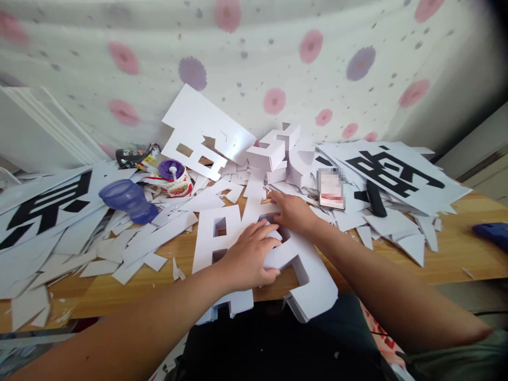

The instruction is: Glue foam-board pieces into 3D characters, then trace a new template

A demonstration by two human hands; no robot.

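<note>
A large white three-dimensional Chinese character (309,296), made of paper or board with folded side walls, lies across the table's front edge. Its lower end sticks out over the edge. My left hand (252,254) rests on the middle of it, fingers spread and the thumb apart. Just beyond, my right hand (293,212) has its fingers bent over the upper part of the same character, around a stroke near a gap. The undersides of the right fingers are partly hidden.
White scraps (148,241) cover much of the wooden table (174,296). A purple cup (129,200) lies left, near a food tub (177,185). Folded white pieces (272,148) stand behind. Right are printed character sheets (397,172), a black object (375,199) and a small pale box (332,188).
</note>
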